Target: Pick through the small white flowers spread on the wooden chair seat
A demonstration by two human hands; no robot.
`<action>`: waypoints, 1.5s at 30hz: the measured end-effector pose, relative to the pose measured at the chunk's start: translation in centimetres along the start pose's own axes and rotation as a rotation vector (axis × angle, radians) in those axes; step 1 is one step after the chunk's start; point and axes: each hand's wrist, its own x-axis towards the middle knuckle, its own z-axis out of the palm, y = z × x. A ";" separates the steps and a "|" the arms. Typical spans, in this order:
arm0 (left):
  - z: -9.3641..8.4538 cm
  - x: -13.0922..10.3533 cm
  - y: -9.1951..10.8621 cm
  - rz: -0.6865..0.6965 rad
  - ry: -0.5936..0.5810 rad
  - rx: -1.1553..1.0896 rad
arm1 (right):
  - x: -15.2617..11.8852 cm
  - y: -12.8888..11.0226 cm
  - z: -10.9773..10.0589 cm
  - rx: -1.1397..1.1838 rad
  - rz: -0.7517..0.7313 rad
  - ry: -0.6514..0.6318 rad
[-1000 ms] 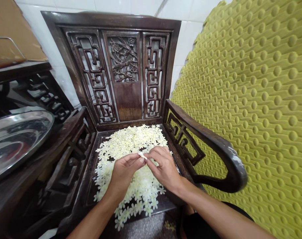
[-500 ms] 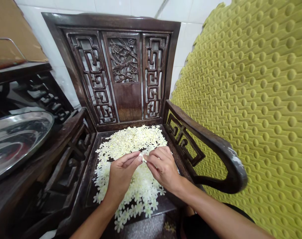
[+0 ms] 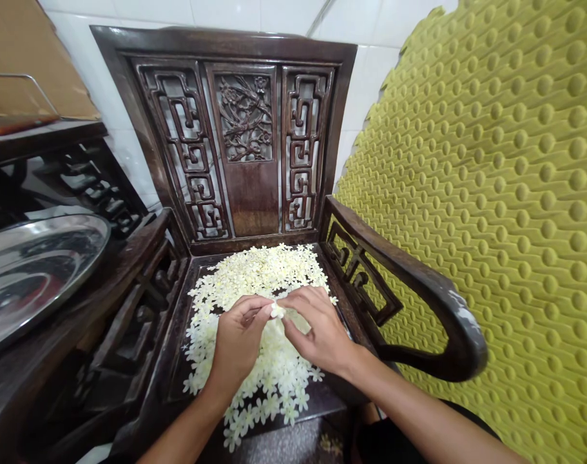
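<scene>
A small white flower [image 3: 276,310] sits between the fingertips of my two hands, above the seat of a dark wooden chair. My left hand [image 3: 242,332] pinches it between thumb and forefinger from the left. From the right, the thumb and forefinger of my right hand [image 3: 317,325] touch its petals, with a gap behind the tips. Beneath both hands a thick spread of loose pale flowers [image 3: 264,270] covers much of the seat [image 3: 177,361]. Part of that spread is hidden by my hands.
The carved chair back [image 3: 252,193] rises behind the flowers, with a curved armrest [image 3: 419,277] at right. A yellow bumpy mat [image 3: 515,193] stands beyond it. At left, a shiny metal tray [image 3: 87,258] rests beside the other armrest [image 3: 133,258]. White wall tiles [image 3: 293,16] lie behind.
The flower between my fingers shows its petals spread, where it was a narrower shape before. My right thumb and forefinger have parted a little. The view has shifted slightly.
</scene>
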 end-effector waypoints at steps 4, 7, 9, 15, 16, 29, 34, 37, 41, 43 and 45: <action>-0.1 0.0 0.4 0.125 0.016 0.101 | 0.2 -0.4 -0.3 0.175 0.123 0.014; 0.0 -0.1 0.3 0.109 -0.027 0.089 | 0.2 -0.3 -0.1 0.198 0.120 0.044; 0.1 -0.2 0.2 0.052 -0.058 0.046 | 0.2 -0.1 -0.1 0.187 0.114 0.056; 0.4 -0.5 0.3 -0.121 -0.106 -0.129 | 0.2 0.3 -0.1 0.188 0.100 0.092; 0.4 -0.5 0.4 -0.129 -0.102 -0.134 | 0.2 0.3 -0.1 0.192 0.097 0.095; 0.1 -0.3 0.1 -0.118 -0.049 -0.086 | 0.2 -0.2 0.2 0.229 0.080 0.121; 0.1 -0.3 0.1 -0.126 -0.044 -0.076 | 0.1 -0.1 0.2 0.262 0.098 0.109; 0.3 -0.3 0.4 -0.129 -0.041 -0.081 | 0.1 -0.2 0.1 0.262 0.092 0.106; 0.4 -0.3 0.4 -0.085 0.018 -0.078 | 0.2 -0.5 0.0 0.231 0.080 0.092; 0.4 -0.3 0.3 -0.066 0.031 -0.064 | 0.2 -0.6 0.0 0.222 0.068 0.092; 0.4 -0.4 0.2 -0.055 0.031 -0.052 | 0.2 -0.6 0.0 0.220 0.062 0.094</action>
